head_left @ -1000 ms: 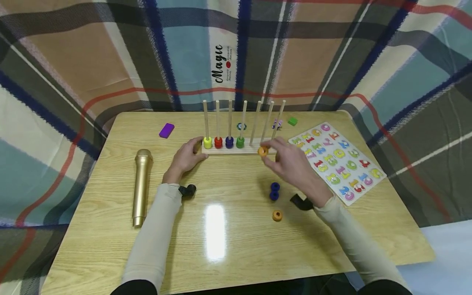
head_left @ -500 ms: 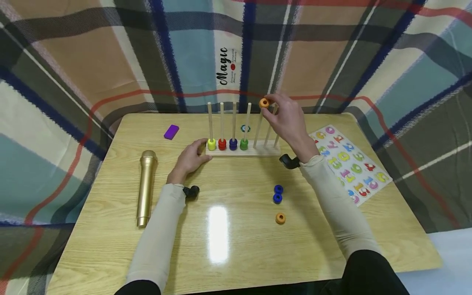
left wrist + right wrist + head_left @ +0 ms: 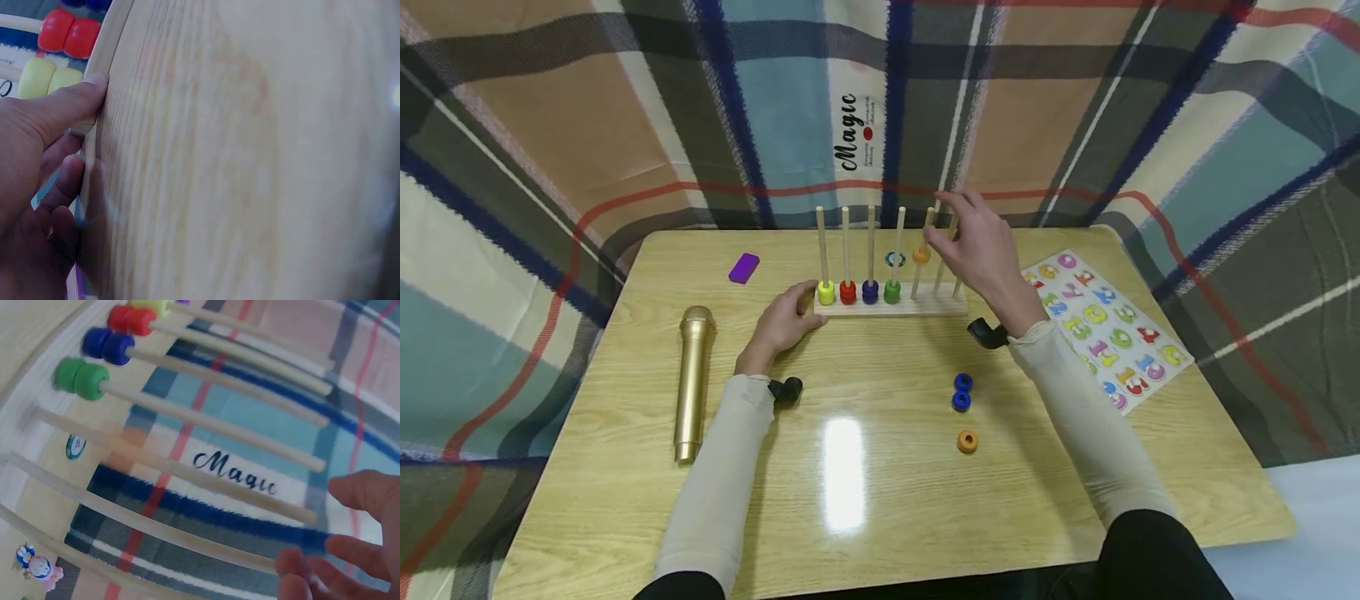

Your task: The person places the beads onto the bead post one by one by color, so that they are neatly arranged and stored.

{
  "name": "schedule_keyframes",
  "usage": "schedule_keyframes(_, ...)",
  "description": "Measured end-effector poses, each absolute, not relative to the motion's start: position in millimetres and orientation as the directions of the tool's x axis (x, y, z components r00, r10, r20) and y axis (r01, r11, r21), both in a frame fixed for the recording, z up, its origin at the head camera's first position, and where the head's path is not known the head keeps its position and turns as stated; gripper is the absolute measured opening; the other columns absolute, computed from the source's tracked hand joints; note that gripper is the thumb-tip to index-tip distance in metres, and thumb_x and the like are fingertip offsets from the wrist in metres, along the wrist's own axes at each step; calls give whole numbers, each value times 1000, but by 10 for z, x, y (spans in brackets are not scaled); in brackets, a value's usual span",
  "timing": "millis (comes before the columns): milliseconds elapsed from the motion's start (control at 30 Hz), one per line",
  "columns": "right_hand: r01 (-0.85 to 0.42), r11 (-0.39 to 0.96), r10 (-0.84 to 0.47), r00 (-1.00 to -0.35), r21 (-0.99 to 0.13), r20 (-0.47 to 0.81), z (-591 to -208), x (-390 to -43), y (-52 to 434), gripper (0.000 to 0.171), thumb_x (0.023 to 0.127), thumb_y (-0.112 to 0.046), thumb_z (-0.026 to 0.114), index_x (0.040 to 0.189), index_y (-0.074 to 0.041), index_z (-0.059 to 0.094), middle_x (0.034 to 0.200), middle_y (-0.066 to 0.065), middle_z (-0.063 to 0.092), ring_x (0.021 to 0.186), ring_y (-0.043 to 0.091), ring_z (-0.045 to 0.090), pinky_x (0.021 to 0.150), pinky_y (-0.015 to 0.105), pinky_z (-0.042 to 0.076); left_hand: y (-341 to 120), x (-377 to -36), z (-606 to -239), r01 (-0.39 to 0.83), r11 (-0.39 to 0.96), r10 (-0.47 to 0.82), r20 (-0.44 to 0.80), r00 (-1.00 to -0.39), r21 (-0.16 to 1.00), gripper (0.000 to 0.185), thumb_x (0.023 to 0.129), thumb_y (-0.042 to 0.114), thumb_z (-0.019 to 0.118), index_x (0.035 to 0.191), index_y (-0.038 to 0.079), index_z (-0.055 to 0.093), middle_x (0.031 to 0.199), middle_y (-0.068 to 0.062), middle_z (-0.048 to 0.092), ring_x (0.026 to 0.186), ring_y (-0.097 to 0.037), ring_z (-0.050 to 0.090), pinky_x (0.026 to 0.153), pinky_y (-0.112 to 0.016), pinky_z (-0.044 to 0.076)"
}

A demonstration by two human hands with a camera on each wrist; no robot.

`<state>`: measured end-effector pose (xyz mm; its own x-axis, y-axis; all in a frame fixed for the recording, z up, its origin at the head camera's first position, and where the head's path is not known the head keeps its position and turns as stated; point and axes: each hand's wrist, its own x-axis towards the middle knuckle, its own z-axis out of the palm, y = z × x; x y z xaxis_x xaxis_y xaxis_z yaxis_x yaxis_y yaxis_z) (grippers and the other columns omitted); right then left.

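Observation:
A wooden peg rack (image 3: 940, 306) stands near the back of the table, with a row of upright pegs. Yellow beads (image 3: 826, 292), red beads (image 3: 847, 292), dark blue beads (image 3: 870, 292) and green beads (image 3: 892, 292) sit low on its left pegs. My left hand (image 3: 780, 325) grips the rack's left end, thumb at the front edge, as the left wrist view shows. An orange bead (image 3: 921, 255) is around the fifth peg, partway down and blurred in the right wrist view. Near the peg tops, my right hand (image 3: 976, 246) has its fingers apart with nothing between them.
Two blue beads (image 3: 962, 392) and another orange bead (image 3: 967, 442) lie on the table in front. A gold cylinder (image 3: 694, 383) lies at left, a purple block (image 3: 744, 268) behind it. A number sheet (image 3: 1112, 325) lies at right; a small figurine (image 3: 40, 569) is behind the rack.
My right hand has lifted the orange bead from low beside the rack to the fifth peg's top and released it. The bead has slid partway down. The left hand keeps its grip.

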<state>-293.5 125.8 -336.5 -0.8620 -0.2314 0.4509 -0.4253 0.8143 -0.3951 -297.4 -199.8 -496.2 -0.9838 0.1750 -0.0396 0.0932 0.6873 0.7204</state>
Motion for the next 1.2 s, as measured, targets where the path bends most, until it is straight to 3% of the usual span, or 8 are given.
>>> schedule_keyframes(167,-464,792,-244,-836,-396,491,-3641,-2429,1488,37,100,-25,74,132,-5,71,128,15,66,77,25,66,59,40,49,-1946,-2984,-4956,94,688,194,-57,-979,720,74,102,26,75,166,13,40,105,-14,52,90,-29,46,78,-42,36)
schedule_keyframes(300,-451,815,-379,-890,-365,254,-3981,-1881,1678,30,97,-31,78,115,-7,76,102,5,73,68,13,60,55,31,46,-1950,-2985,-4918,90,693,190,-61,-980,715,74,102,27,75,166,14,40,107,-15,53,92,-30,47,80,-44,37)
schedule_keyframes(467,-426,847,-472,-878,-317,-82,-4331,-1332,1796,45,88,-51,86,111,-15,73,81,-9,67,65,4,55,55,28,44,-2021,-2988,-4888,84,699,179,-59,-982,710,73,103,26,73,167,14,39,109,-16,53,93,-31,47,81,-45,37)
schedule_keyframes(633,-381,868,-432,-896,-320,-105,-4538,-1087,1766,35,86,-42,88,104,-21,68,80,-14,59,64,5,49,57,29,41,-2065,-2993,-4896,82,698,173,-57,-983,711,73,104,25,73,166,13,39,107,-16,53,91,-31,46,79,-44,37)
schedule_keyframes(767,-377,846,-417,-909,-378,-27,-4551,-1115,1700,21,88,-22,85,104,-18,72,86,-11,65,68,4,53,58,28,45,-2056,-2997,-4903,84,694,175,-54,-983,715,73,103,25,73,166,14,39,108,-16,53,93,-31,47,80,-44,38)
schedule_keyframes(867,-377,831,-400,-916,-408,31,-4439,-1271,1651,28,90,-21,86,114,-13,75,93,-3,72,67,5,55,57,27,46,-2060,-2990,-4915,80,699,172,-58,-983,711,73,103,26,73,166,14,39,111,-18,55,95,-32,49,82,-45,39)
schedule_keyframes(1033,-365,813,-308,-931,-454,198,-4049,-1825,1570,35,92,-18,83,122,-6,71,107,10,76,67,13,62,56,29,49,-2065,-2981,-4934,79,698,168,-56,-984,712,74,103,25,74,166,13,39,113,-19,56,97,-33,50,84,-47,41)
schedule_keyframes(1200,-426,753,-200,-874,-502,442,-3639,-2427,1469,33,95,-15,80,126,-5,71,112,13,73,70,22,66,59,35,49,-2008,-2979,-4965,91,690,178,-47,-983,718,73,102,24,74,166,13,40,108,-17,53,93,-31,48,81,-44,38)
